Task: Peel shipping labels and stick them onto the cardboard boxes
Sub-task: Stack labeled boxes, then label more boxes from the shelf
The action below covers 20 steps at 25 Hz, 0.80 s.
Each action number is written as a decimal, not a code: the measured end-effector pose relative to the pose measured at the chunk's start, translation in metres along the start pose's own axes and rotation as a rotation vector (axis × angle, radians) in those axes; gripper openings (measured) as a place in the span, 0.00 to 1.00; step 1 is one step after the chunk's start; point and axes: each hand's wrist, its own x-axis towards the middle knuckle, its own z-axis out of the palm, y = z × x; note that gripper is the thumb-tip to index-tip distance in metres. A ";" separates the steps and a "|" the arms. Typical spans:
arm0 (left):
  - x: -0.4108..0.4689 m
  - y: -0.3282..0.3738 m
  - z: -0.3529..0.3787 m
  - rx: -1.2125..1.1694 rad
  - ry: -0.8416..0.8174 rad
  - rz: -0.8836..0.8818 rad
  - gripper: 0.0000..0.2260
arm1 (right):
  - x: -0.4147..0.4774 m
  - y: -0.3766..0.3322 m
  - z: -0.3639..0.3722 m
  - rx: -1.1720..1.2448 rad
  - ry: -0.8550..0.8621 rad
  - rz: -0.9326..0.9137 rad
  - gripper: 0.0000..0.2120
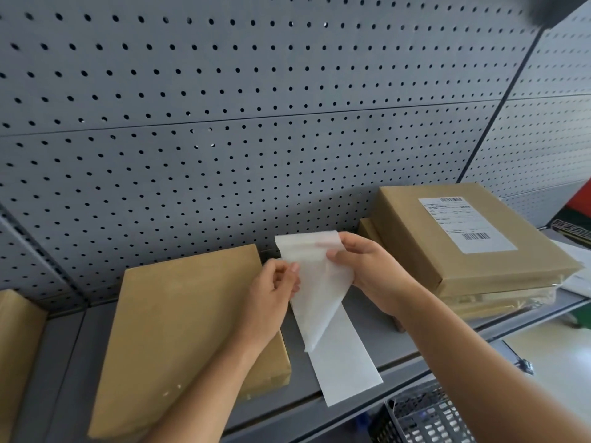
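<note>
Both hands hold a white shipping label (311, 251) above the grey shelf (367, 318). My right hand (367, 266) pinches its upper right corner. My left hand (271, 289) pinches the translucent backing sheet (319, 298), which is curling away from the label and hangs down. A long white backing strip (345, 362) trails toward the shelf's front edge. A plain flat cardboard box (179, 330) lies left of the hands. A stack of flat cardboard boxes (447, 251) stands at the right, and its top box carries a stuck label (463, 223).
A grey pegboard wall (256, 107) backs the shelf. Another cardboard box (16, 346) shows at the far left edge. A dark wire basket (422, 417) sits below the shelf front at the lower right. Loose white papers (575, 276) lie beside the stack.
</note>
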 end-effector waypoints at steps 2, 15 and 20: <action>0.000 0.006 0.000 -0.093 0.004 -0.038 0.17 | -0.020 -0.005 -0.001 0.036 -0.041 -0.001 0.12; 0.006 0.005 -0.013 -0.222 -0.110 -0.098 0.07 | -0.067 0.038 -0.012 -0.274 -0.224 0.154 0.18; 0.005 0.004 -0.015 -0.204 -0.111 -0.058 0.06 | -0.054 0.031 -0.024 -0.116 0.148 0.042 0.15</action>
